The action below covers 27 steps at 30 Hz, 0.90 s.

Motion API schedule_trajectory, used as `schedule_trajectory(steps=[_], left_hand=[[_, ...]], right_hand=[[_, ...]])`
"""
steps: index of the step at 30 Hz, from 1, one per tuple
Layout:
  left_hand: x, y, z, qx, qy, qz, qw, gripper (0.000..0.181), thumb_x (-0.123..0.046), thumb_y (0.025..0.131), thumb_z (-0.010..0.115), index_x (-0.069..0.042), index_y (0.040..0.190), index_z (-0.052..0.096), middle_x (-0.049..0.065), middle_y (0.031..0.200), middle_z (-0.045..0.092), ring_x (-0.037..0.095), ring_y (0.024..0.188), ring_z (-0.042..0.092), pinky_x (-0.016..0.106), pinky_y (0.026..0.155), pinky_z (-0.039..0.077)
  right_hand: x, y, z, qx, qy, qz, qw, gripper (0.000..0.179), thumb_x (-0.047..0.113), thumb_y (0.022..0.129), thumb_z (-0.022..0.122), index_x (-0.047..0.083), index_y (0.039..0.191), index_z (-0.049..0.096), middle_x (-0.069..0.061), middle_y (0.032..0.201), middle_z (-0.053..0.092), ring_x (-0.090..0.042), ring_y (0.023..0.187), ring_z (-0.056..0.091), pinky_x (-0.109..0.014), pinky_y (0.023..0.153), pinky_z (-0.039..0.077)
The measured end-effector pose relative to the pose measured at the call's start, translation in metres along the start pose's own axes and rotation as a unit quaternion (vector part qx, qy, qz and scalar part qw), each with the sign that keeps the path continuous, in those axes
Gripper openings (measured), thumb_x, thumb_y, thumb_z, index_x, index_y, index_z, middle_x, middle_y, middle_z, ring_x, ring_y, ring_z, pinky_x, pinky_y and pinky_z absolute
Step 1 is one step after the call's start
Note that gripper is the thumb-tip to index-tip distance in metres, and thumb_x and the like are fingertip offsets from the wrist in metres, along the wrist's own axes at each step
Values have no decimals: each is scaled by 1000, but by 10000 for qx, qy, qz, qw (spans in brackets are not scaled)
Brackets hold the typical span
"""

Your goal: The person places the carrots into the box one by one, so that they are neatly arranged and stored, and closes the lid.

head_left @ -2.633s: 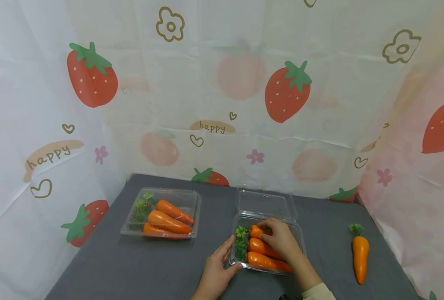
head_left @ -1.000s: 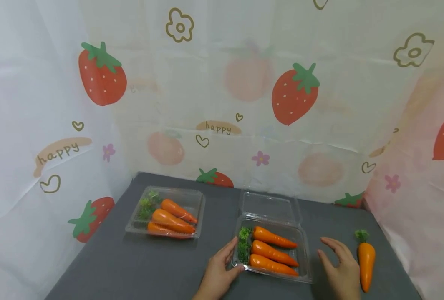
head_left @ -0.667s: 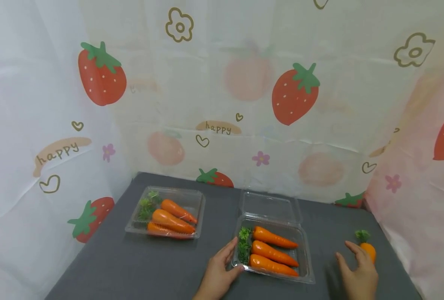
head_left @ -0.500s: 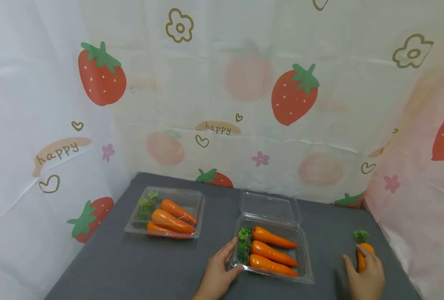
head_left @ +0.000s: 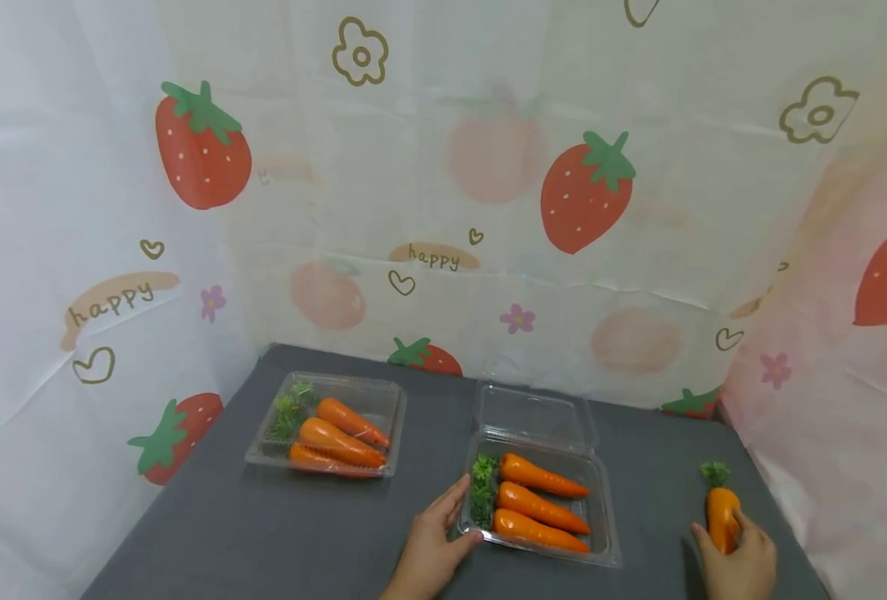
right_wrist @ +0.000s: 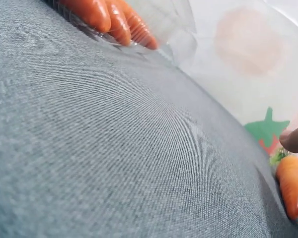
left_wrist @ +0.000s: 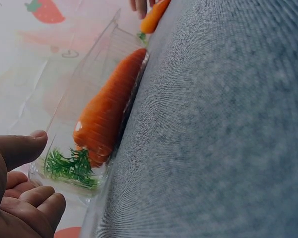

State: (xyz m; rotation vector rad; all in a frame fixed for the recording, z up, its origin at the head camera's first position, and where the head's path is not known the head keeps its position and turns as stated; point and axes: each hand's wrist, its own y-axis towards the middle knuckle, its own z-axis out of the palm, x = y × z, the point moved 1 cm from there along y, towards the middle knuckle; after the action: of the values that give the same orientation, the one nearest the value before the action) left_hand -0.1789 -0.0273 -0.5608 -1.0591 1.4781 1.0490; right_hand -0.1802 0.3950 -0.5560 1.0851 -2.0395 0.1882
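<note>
An open clear plastic clamshell box (head_left: 610, 533) holds three carrots (head_left: 541, 500) with green tops (head_left: 483, 492) side by side. My left hand (head_left: 432, 537) rests against its near left corner, thumb and fingers spread apart along its outside. Far to the right, a loose carrot (head_left: 721, 512) lies on the grey tabletop, its leafy end pointing away. My right hand (head_left: 744, 560) is around this carrot's lower part, fingers at its right side and thumb apart from its left. In the right wrist view, the carrot (right_wrist: 291, 183) still lies on the cloth; most of the hand is cut off.
A second clear box (head_left: 323, 462), its lid shut, stands at the left with three carrots inside. Behind the open box its raised lid (head_left: 535, 412) leans back near the strawberry-patterned curtain (head_left: 443, 167). Dark grey cloth (head_left: 338, 533) covers the table.
My right hand has come out of the open box, leaving the carrots there, and moved right to the loose carrot. The left hand stays at the box corner.
</note>
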Motion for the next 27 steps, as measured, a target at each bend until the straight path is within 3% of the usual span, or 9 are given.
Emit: schedule_trajectory(steps=[7, 15, 20, 23, 27], left_hand=[[5, 2, 0, -26, 170, 2, 9999, 77, -14, 89, 80, -5, 156, 43, 19, 160, 41, 41, 143, 44, 45, 110, 46], [4, 3, 1, 9, 60, -94, 9999, 79, -16, 88, 81, -7, 156, 43, 17, 160, 41, 38, 144, 43, 43, 111, 45], [4, 3, 2, 46, 1, -62, 10000, 78, -13, 88, 81, -6, 156, 42, 18, 160, 40, 38, 145, 42, 43, 111, 44], [3, 3, 2, 45, -38, -110, 9999, 78, -12, 89, 81, -7, 156, 42, 18, 161, 40, 39, 145, 42, 44, 111, 44], [3, 3, 0, -19, -21, -21, 10000, 77, -11, 89, 80, -6, 156, 42, 19, 160, 41, 40, 144, 42, 47, 112, 43]], right_hand=[[-10, 6, 4, 346, -244, 184, 9989, 75, 23, 88, 77, -15, 144, 43, -40, 131, 46, -57, 123, 41, -69, 107, 33], [-23, 8, 6, -124, -188, -16, 9997, 64, 17, 86, 79, -13, 136, 52, -39, 118, 55, -54, 112, 50, -66, 99, 38], [-29, 8, 4, -462, -186, -189, 9986, 55, 10, 85, 78, -13, 130, 59, -39, 111, 62, -52, 99, 58, -61, 86, 42], [-29, 10, 3, -477, -218, -247, 9983, 49, 6, 85, 73, -12, 128, 60, -38, 111, 63, -52, 97, 59, -61, 85, 42], [-26, 13, 2, -273, -312, -148, 9990, 46, 4, 88, 66, -12, 130, 59, -38, 119, 61, -54, 105, 57, -63, 93, 42]])
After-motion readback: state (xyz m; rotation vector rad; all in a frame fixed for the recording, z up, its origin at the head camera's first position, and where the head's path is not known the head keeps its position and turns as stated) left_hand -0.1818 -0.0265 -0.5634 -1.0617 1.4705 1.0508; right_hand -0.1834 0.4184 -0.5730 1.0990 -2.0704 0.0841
